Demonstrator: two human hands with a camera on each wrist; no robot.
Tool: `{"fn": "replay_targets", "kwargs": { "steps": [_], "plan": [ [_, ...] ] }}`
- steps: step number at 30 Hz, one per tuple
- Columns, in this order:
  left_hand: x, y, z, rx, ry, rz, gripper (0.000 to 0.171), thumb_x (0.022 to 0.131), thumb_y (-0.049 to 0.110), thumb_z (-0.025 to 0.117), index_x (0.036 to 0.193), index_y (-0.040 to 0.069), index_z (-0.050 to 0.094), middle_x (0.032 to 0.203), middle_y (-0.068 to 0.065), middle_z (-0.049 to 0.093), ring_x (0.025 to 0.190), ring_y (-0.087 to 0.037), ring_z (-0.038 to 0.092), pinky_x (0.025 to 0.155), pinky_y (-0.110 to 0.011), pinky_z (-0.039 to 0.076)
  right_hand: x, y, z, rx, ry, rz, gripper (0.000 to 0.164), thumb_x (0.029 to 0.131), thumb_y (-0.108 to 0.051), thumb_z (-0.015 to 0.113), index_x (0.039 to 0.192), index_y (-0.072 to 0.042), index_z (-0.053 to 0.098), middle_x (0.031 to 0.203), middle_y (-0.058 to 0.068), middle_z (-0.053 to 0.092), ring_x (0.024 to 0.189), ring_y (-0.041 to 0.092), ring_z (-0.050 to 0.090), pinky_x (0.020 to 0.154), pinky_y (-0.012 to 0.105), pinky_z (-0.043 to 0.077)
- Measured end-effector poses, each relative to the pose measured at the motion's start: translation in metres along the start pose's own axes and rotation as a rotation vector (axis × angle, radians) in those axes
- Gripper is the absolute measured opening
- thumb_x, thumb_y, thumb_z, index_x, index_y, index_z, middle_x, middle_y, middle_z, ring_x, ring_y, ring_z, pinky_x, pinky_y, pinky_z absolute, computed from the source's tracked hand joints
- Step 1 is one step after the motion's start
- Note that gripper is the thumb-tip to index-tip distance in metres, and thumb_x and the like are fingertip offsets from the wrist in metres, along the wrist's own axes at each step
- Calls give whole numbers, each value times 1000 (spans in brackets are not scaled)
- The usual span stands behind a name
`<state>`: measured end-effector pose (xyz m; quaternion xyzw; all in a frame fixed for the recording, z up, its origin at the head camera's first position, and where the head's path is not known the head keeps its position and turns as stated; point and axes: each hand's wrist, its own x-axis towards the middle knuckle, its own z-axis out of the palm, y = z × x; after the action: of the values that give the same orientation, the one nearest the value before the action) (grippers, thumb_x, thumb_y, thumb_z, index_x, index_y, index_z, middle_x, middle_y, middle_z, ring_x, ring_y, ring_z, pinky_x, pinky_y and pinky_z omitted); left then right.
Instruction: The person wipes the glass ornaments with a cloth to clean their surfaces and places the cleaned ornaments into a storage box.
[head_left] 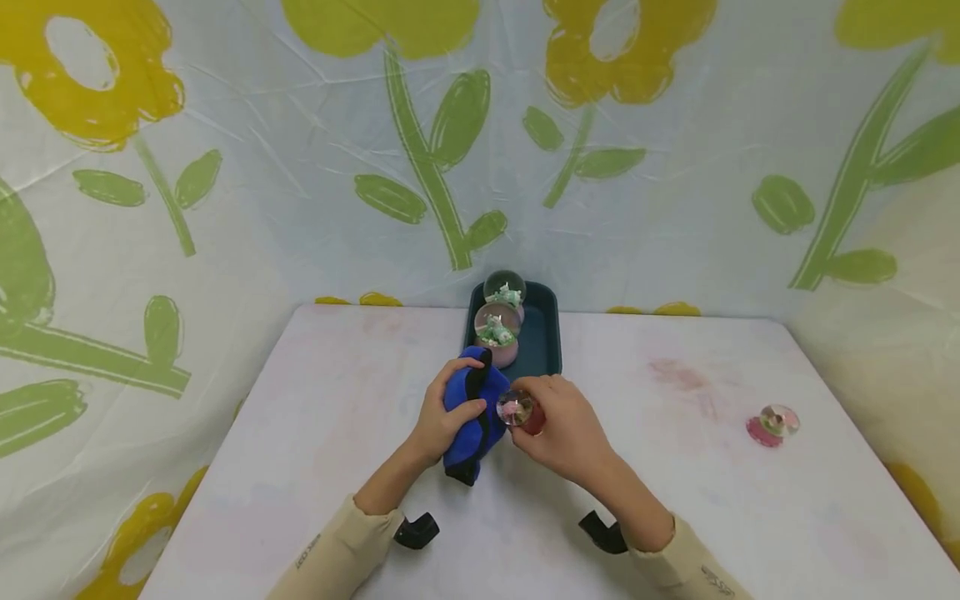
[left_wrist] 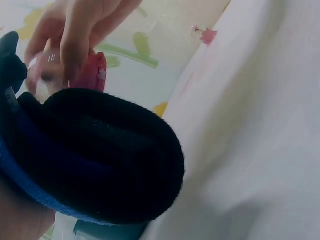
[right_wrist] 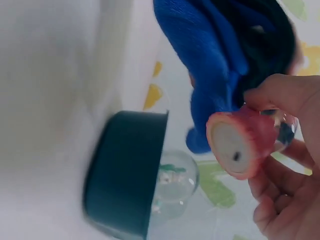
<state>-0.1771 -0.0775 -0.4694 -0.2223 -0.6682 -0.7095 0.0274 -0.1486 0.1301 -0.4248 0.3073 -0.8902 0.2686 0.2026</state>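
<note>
A blue cloth with black edging (head_left: 472,417) is bunched in my left hand (head_left: 441,417), fingers and thumb curled over it. My right hand (head_left: 564,429) grips a small snow globe (head_left: 514,408) with a pink-red base, held up off the table right beside the cloth. Its pale underside shows in the right wrist view, where the base (right_wrist: 235,145) points toward the camera. Whether globe and cloth touch, I cannot tell. Just beyond the hands stands a dark teal tray (head_left: 546,333) with two larger snow globes, the nearer globe (head_left: 497,329) and the farther globe (head_left: 506,290), along its left side.
Another small snow globe with a pink base (head_left: 767,427) lies tilted on the white table (head_left: 675,467) at the right. Two black curved pieces, a left one (head_left: 417,531) and a right one (head_left: 603,533), show by the wrists. A flower-printed curtain (head_left: 315,183) hangs behind.
</note>
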Motion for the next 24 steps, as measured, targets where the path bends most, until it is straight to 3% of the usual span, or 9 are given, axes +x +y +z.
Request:
{"fn": "replay_targets", "kwargs": {
  "steps": [4,8,12,16,19,21,24],
  "plan": [
    [0,1,-2,25,37,-21,46,85,16,61,130,14,52,138,-9,47,119,-34,49,96,-57,39,-2,2,-11,147,50,80,51,66,-10,86,108,-9,57,96,-5,64,84,10,55,66,30,49],
    [0,2,-2,9,21,-36,47,85,17,60,131,12,51,138,-13,45,119,-37,48,94,-57,41,-2,3,-16,318,90,129,59,67,-4,86,116,-6,52,101,-1,66,87,11,61,68,28,52],
    [0,4,0,-37,-29,-40,48,86,18,58,132,11,48,137,-15,44,118,-38,47,93,-53,44,-2,2,-13,523,87,144,57,72,1,84,122,-5,56,109,5,67,97,17,65,76,30,55],
    [-2,5,2,-133,-105,-45,50,88,20,53,136,10,44,136,-17,43,115,-36,48,89,-48,48,-5,1,-1,660,88,168,49,74,2,82,118,-2,62,111,9,66,98,22,66,79,33,55],
    [-5,4,5,-196,-175,-57,53,89,20,51,140,10,39,136,-19,41,112,-34,50,86,-47,49,-7,2,12,688,113,127,51,71,6,82,117,1,62,111,14,66,94,26,68,75,36,56],
    [-6,2,6,-189,-197,-61,52,91,20,53,140,10,39,137,-18,40,112,-33,50,86,-46,50,-7,4,18,611,143,63,52,68,7,84,116,0,63,108,14,67,91,26,68,72,35,56],
    [-6,-1,6,-127,-162,-48,48,90,20,61,134,12,45,135,-13,43,113,-31,51,86,-43,50,-5,7,21,431,172,-51,56,65,5,87,115,-2,64,105,10,67,90,22,62,69,35,55]
  ]
}}
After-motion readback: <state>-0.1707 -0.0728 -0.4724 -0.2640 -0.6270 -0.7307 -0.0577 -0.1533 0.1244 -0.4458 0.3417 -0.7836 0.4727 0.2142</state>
